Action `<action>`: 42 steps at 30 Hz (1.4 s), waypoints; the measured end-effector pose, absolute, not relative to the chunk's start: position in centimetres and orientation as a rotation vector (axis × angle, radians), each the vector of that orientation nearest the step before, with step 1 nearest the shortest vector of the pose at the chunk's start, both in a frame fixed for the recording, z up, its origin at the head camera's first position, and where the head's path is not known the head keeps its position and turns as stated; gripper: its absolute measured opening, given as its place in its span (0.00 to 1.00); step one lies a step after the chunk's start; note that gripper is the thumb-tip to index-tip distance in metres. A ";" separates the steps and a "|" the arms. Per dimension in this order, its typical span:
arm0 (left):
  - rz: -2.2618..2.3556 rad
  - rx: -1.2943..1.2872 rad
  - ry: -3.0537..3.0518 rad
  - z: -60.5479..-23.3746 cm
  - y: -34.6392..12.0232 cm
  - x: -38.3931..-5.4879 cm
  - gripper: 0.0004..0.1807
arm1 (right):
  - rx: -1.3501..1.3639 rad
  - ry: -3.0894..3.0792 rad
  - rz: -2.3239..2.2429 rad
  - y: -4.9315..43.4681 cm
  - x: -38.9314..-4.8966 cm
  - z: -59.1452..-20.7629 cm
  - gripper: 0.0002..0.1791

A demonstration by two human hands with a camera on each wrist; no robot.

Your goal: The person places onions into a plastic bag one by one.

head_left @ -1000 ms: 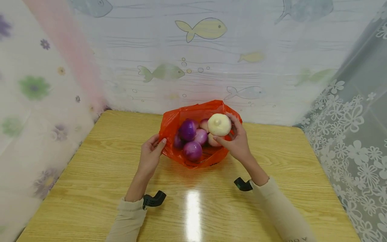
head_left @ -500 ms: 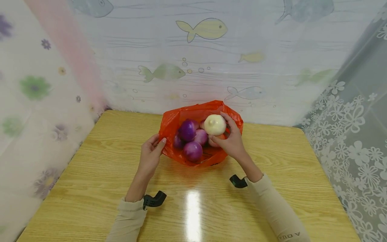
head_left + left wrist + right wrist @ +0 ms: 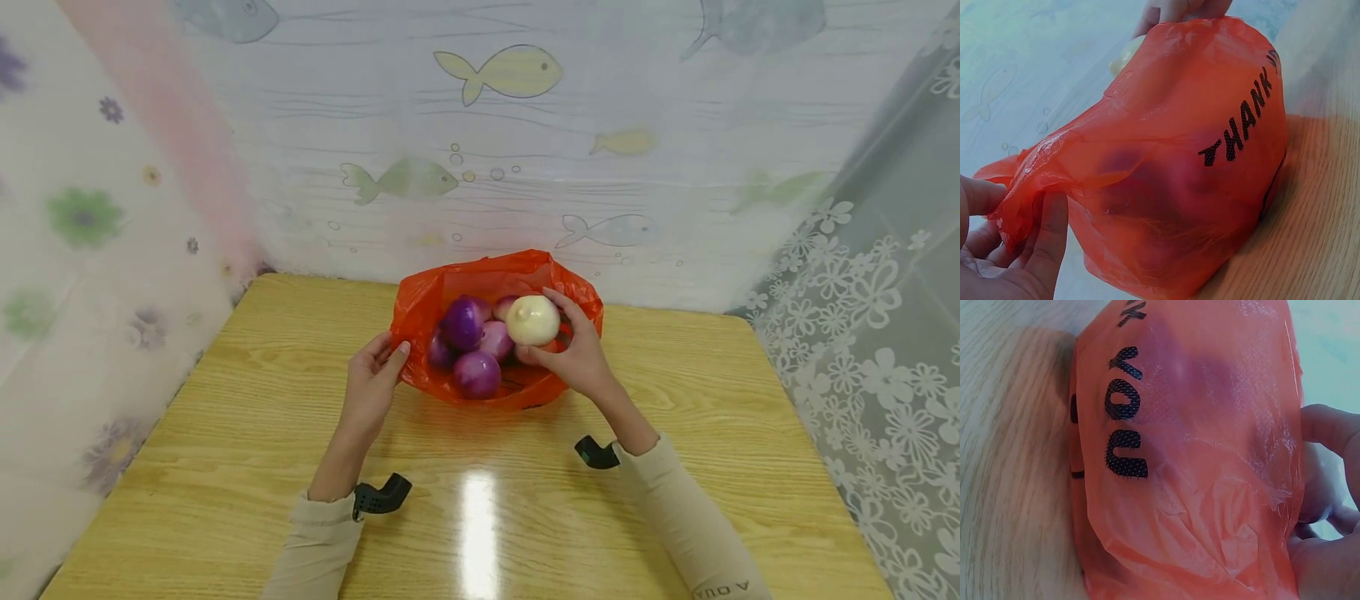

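Note:
A red plastic bag [image 3: 420, 300] stands with its mouth spread wide, and several purple onions [image 3: 477, 373] lie inside it. My left hand [image 3: 371, 379] pinches the bag's left rim between thumb and fingers; the left wrist view shows the plastic bunched in that grip. At the bag's right side my right hand [image 3: 581, 350] holds a white onion [image 3: 532, 320] with thumb and fingers around it, over the purple ones. Whether the white onion touches them I cannot tell. In the right wrist view the bag's printed side hides most of the contents.
The bag rests toward the back of a light wooden table [image 3: 240, 433]. Behind it hangs a curtain [image 3: 510, 183] printed with fish. A lace-patterned curtain [image 3: 885, 375] borders the right side, and a flowered one [image 3: 112, 292] the left.
My right hand has carried the white onion a little left, then slightly lower over the bag. My left hand keeps its grip on the rim, nearly still.

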State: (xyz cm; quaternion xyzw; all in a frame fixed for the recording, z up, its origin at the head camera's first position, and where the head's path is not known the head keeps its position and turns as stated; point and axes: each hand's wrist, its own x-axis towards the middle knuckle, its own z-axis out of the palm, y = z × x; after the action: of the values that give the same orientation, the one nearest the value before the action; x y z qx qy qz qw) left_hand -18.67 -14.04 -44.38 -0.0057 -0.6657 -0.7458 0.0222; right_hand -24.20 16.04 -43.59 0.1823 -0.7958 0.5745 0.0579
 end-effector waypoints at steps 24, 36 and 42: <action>-2.326 -0.021 -2.050 -44.4 -14.1 -18.6 0.23 | 0.541 -2.277 1.846 16.3 -23.8 -44.0 0.35; -2.315 -0.007 -2.072 -44.3 -14.2 -18.8 0.23 | 0.562 -2.259 1.868 16.5 -22.9 -43.2 0.29; -2.079 -0.040 -2.255 -44.3 -14.4 -18.7 0.26 | 0.590 -2.229 1.871 16.6 -22.0 -42.9 0.22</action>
State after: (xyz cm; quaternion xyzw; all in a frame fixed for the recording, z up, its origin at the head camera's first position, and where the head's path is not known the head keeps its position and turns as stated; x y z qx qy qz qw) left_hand -18.68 -14.44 -44.27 -0.0131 -0.7346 -0.6774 0.0369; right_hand -21.96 16.58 -42.89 0.1980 -0.7478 0.6278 0.0862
